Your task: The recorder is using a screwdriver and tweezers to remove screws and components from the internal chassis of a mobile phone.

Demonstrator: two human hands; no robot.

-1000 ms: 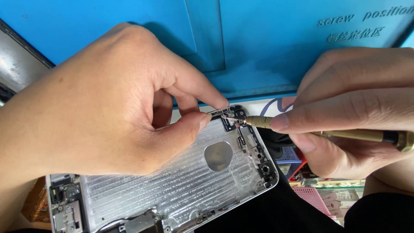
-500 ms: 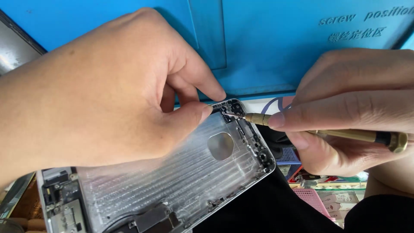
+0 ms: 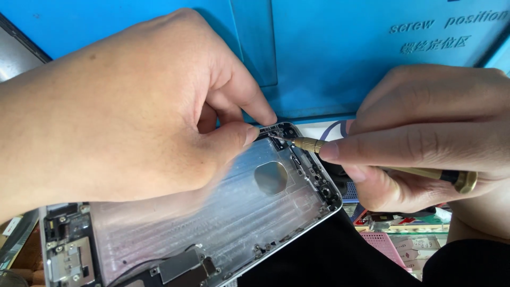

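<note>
Pinching phone housing (image 3: 212, 223) top corner with left hand (image 3: 133, 106), right hand (image 3: 425, 133) gripping brass screwdriver (image 3: 372, 162), tip at that corner

Blue mat (image 3: 329, 64), pink tray (image 3: 380, 244)

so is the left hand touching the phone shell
Touching: the head view shows the left hand with thumb and forefinger tips pressed onto the phone shell's top corner.
</note>
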